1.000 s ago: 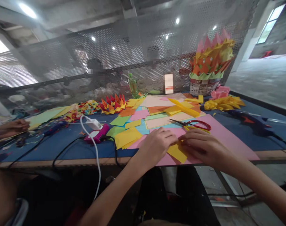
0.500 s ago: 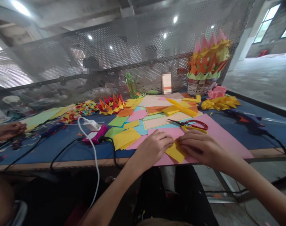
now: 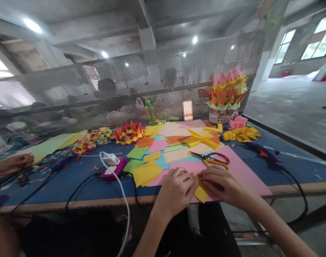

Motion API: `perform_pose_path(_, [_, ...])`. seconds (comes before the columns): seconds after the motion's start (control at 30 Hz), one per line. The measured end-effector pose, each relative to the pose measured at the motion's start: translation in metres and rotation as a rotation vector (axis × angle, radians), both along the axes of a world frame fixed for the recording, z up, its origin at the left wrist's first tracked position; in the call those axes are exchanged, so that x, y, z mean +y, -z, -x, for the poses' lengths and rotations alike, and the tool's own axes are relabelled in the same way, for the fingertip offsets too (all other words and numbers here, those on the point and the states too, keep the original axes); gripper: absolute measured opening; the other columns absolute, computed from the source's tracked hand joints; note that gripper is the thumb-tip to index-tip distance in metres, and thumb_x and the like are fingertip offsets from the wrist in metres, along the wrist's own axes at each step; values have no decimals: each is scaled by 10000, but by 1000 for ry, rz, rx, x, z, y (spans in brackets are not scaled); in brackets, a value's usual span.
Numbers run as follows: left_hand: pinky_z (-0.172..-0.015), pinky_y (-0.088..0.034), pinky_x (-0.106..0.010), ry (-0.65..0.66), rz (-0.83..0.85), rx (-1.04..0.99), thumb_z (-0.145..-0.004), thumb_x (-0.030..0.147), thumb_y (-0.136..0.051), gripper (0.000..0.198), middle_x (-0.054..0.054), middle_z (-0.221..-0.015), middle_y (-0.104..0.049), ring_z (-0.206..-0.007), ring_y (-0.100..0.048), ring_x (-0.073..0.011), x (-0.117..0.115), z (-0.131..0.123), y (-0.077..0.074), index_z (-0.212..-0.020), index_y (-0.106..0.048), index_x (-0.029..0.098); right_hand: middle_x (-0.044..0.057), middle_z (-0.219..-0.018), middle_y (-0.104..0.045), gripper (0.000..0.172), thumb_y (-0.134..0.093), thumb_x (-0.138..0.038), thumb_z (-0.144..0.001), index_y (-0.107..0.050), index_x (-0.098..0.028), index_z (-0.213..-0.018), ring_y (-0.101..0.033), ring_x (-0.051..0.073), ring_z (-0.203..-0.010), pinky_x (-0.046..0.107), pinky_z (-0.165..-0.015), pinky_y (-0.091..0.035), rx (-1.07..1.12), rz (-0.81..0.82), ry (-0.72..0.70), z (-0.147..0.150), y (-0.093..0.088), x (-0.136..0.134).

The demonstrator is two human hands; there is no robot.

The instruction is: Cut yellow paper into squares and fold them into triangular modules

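A small yellow paper (image 3: 201,193) is held between my two hands, low over the pink sheet (image 3: 240,171) at the table's front edge. My left hand (image 3: 178,186) has its fingers bent and closed at the paper's left side. From the right, my right hand (image 3: 220,181) pinches the same paper. Just beyond my right hand lie scissors (image 3: 212,157) with red and yellow handles. A stack of yellow sheets (image 3: 148,173) rests left of my left hand.
A magenta power block (image 3: 113,168) with cables lies left. At the right is a dark glue gun (image 3: 267,155). Paper-covered basket (image 3: 226,98) and green bottle (image 3: 150,113) stand behind. Another person's hand (image 3: 15,165) is at the far left.
The view has tilted upward, so the table sits lower in the picture. Both hands still hold the yellow paper, and less of it shows between them.
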State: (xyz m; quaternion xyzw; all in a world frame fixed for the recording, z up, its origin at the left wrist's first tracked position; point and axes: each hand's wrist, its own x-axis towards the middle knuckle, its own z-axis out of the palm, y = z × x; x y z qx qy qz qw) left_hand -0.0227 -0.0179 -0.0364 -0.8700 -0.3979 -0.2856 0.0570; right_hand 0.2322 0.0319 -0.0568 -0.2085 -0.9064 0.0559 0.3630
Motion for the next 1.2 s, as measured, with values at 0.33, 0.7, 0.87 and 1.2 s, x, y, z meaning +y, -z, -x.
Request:
perform_pose_path(0.33, [-930,-588,-488,-143,-109,-34,-1117,296,-646,247,-40,-1234,-846,-1174,-701,-295,-14,-6,9,-1313,-790,253,81,-1221,-781,128,-678,-231,-1084,-744,-188,-1185,-763,223,-1119,456,-994,-664,46,67,53,2,-7,-8])
perform_pose_path(0.7, [-982,-545,-489,-203,-60,-31,-1139,300,-568,319,-27,-1341,-830,-1192,-697,-292,-23,-10,9,-1395,-736,210,103,-1229,-823,297,-639,-153,-1046,-732,-257,-1308,-785,246,-1158,444,-1038,-674,58,58,135,2,-7,-14])
perform_pose_path(0.87, [-1107,-482,-565,-155,45,71,-1129,577,-559,627,-83,-1625,-663,-1406,-604,-355,-39,-11,1,-1589,-589,153,90,-1253,-813,293,-661,-161,-1048,-729,-262,-1315,-764,247,-1170,452,-1066,-651,30,111,169,2,-8,-17])
perform_pose_path(1.2, [-1016,-519,-469,-41,140,135,-1156,319,-586,279,-26,-1340,-826,-1165,-742,-222,-27,3,-29,-1383,-701,206,127,-1374,-745,320,-643,-137,-1053,-692,-240,-1351,-683,310,-1238,552,-1089,-624,-80,220,289,17,-27,-34])
